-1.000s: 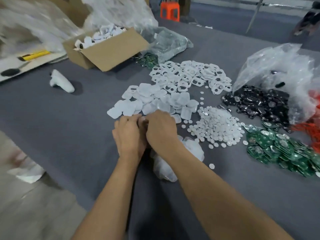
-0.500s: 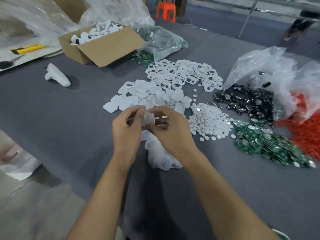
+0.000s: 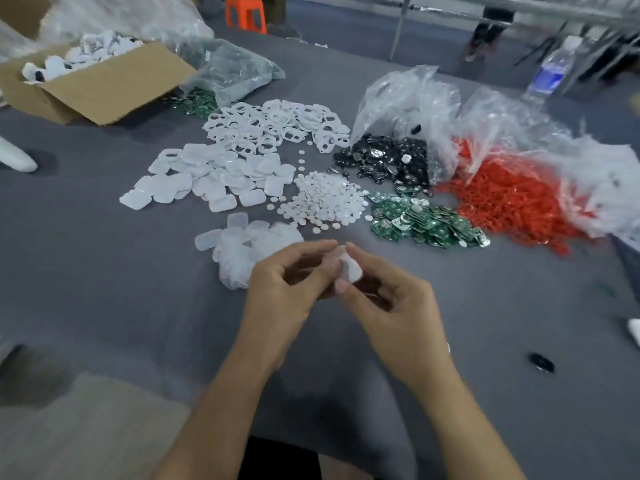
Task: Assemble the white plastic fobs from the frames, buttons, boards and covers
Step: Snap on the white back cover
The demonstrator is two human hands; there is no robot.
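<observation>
The left hand (image 3: pixel 287 289) and the right hand (image 3: pixel 391 303) meet in the air above the near edge of the table (image 3: pixel 104 271), about in the middle. Both hands have bent fingers, and together they pinch one small white piece (image 3: pixel 350 270) by its sides. I think the fingertips sit on the rim so the flat face is free and the person can look at it and turn it. It is too small and blurry to tell which part it is, or if anything is pushed into it yet.

Just past the left hand lies a soft bag of see-through shells (image 3: pixel 249 251). It is close, likely so the next one is a short reach.

Further in, near the middle of the table, the parts lie in piles, each kind by itself. That way a hand can grab the right thing without hunting. The flat white covers (image 3: pixel 214 178) are on the left. The frames (image 3: pixel 277 129), with holes in them, lie behind those. The little round buttons (image 3: pixel 325 202) are in the middle, and the green boards (image 3: pixel 422 220) are just beside them on the right. Behind the boards are black parts (image 3: pixel 384 161). Red parts (image 3: pixel 512 199) spill from a bag toward the right edge.

A cardboard box (image 3: pixel 90 84) with white things inside sits at the far left corner, maybe for finished fobs.
</observation>
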